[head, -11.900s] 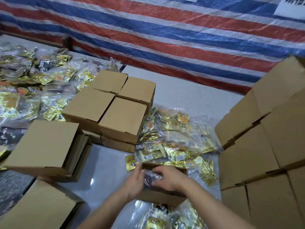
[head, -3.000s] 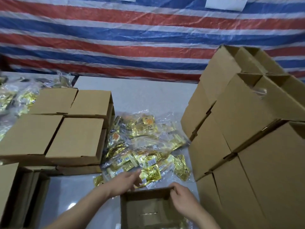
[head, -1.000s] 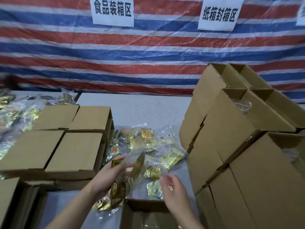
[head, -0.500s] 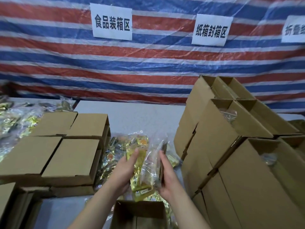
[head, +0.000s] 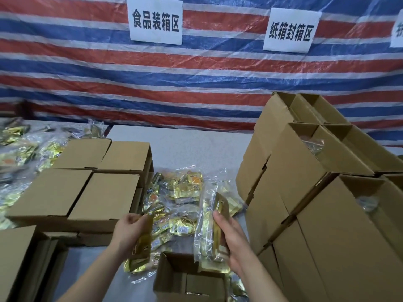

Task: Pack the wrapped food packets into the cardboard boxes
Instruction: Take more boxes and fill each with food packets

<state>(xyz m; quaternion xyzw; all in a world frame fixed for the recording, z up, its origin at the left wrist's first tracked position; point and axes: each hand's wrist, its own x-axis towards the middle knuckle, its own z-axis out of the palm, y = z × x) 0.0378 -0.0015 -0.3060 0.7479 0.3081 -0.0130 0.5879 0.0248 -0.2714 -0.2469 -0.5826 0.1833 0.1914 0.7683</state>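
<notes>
Packets: left hand [head: 130, 231] grips one gold packet [head: 141, 247], right hand [head: 234, 243] another packet [head: 212, 227], above open box [head: 174, 277]

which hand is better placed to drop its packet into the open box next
Right. The right hand holds its clear-wrapped packet upright with the lower end at the open box's rim. The left hand grips a gold packet left of the box, over the table.
</notes>
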